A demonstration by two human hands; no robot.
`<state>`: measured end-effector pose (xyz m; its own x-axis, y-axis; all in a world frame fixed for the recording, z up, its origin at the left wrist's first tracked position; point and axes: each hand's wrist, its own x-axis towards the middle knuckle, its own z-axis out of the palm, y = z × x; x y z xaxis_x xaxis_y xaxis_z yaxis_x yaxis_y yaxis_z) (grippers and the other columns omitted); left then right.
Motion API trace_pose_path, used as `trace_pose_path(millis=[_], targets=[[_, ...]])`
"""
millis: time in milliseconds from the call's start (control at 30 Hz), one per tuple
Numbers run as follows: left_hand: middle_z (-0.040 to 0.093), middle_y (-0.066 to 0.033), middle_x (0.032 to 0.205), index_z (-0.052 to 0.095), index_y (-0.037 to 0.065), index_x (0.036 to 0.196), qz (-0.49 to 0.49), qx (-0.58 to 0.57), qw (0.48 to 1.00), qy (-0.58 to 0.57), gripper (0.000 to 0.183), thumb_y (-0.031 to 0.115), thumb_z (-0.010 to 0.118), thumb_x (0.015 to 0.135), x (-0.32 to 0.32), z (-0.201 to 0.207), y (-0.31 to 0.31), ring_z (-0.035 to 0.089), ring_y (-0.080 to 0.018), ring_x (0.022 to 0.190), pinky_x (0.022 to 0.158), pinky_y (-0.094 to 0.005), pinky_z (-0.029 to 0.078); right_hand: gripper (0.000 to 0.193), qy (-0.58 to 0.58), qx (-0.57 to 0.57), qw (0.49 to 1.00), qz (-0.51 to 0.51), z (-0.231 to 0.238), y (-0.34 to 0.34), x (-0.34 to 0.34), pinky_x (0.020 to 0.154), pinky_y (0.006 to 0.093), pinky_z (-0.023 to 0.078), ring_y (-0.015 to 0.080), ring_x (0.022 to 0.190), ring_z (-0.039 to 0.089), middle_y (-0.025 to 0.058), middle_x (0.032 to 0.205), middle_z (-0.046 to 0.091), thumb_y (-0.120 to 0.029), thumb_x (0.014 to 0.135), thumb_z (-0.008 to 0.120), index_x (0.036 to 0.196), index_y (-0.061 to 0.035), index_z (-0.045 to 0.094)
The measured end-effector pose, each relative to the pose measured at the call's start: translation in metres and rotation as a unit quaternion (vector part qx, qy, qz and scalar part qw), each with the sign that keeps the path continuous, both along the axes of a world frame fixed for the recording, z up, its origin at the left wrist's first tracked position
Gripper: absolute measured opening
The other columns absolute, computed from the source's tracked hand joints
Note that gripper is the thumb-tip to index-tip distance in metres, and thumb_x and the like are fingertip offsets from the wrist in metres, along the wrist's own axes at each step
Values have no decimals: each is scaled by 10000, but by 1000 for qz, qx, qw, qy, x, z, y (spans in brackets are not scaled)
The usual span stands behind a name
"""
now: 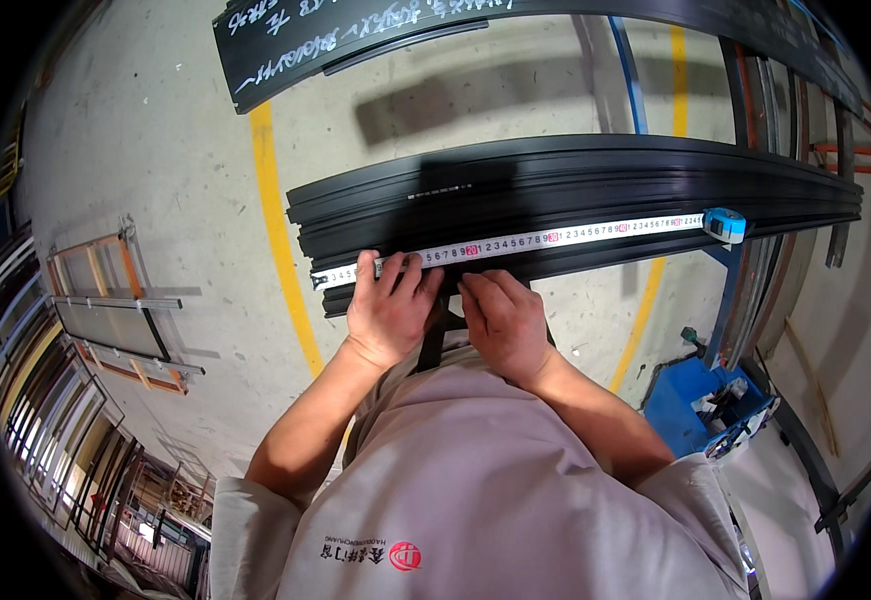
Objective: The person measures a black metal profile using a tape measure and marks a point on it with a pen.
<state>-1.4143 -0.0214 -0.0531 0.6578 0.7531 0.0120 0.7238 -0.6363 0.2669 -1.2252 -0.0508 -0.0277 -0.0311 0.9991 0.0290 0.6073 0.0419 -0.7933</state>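
A white tape measure blade [596, 232] lies stretched along a stack of long black metal profiles [536, 190]. Its blue case [724, 225] rests on the profiles towards the right, and the hooked end is near their left ends. My left hand [391, 315] lies over the blade close to that end, fingers stretched and apart, covering part of the scale. Beside it, my right hand [506, 325] is closed at the near edge of the profiles. Its fingers are bent together, and what is between them, if anything, is hidden.
Another long black profile [386, 40] with white handwriting spans the far side. Yellow lines [286, 240] mark the concrete floor. A blue bin [691, 405] stands at the right below a metal rack [756, 290]. Frames on a cart [121, 310] and stacked profiles [56, 440] occupy the left.
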Motion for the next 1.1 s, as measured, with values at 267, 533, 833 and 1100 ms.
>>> trace_pose_path(millis=[267,533,833,1100], targets=[[667,-107,1115,736,108,1092,-3,-6,1000,-7,346,273,685,792,0,1,1,599,-295,1086,1038,-592,407,200,-4,20,1000,9,-1,1,0,598,395,558,331,714,671,150,879,668,39,833,714,1026,20,664],[660,-106,1104,737,100,1086,1,3,1000,-13,327,247,681,799,1,2,2,595,-298,1075,1032,-593,418,145,-3,1,1000,-21,0,-1,-3,620,380,558,303,701,660,127,848,646,-7,857,702,998,6,670],[629,-139,1123,723,86,1093,-4,3,1000,-30,422,296,747,728,0,0,2,580,-319,1079,1031,-574,404,196,240,-277,930,-42,17,9,11,635,295,547,196,728,705,139,915,716,32,922,641,1106,9,704],[633,-96,1125,737,95,1083,3,-2,1000,-30,320,237,693,799,1,2,3,559,-282,1099,1029,-569,409,121,254,-345,903,-37,20,21,15,638,271,545,133,714,692,93,831,731,1,942,648,1043,24,711]])
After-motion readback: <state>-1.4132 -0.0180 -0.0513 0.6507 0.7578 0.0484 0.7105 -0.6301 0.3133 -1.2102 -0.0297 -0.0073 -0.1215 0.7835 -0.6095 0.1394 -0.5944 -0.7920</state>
